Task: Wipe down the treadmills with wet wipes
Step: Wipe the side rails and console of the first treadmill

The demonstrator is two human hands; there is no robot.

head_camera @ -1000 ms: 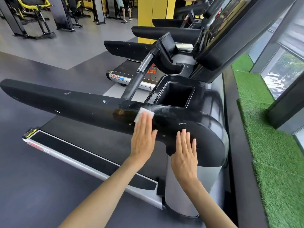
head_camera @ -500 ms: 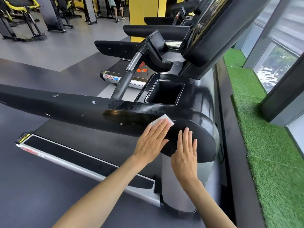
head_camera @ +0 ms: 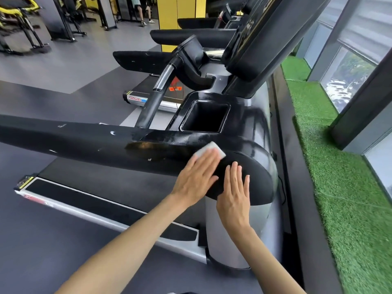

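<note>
A black treadmill handrail [head_camera: 84,143] runs from the left edge to a rounded end [head_camera: 254,166] at the console. My left hand [head_camera: 196,179] lies flat with straight fingers on the rail and presses a white wet wipe [head_camera: 210,150] against it; the wipe's far edge shows beyond the fingertips. My right hand [head_camera: 235,195] rests flat on the rounded end, just right of the left hand, holding nothing. A square cup recess [head_camera: 205,117] sits just behind the wipe. The treadmill belt [head_camera: 101,183] lies below the rail.
More treadmills [head_camera: 191,35] stand in a row behind this one, with the console screen [head_camera: 265,39] leaning overhead. Green artificial turf [head_camera: 350,187] and windows run along the right. Grey floor [head_camera: 42,240] spreads to the left, with gym machines [head_camera: 21,24] far back.
My left hand slid the wipe to the right along the rail, from beside the upright bar toward the rounded end. The right hand stayed flat in place.
</note>
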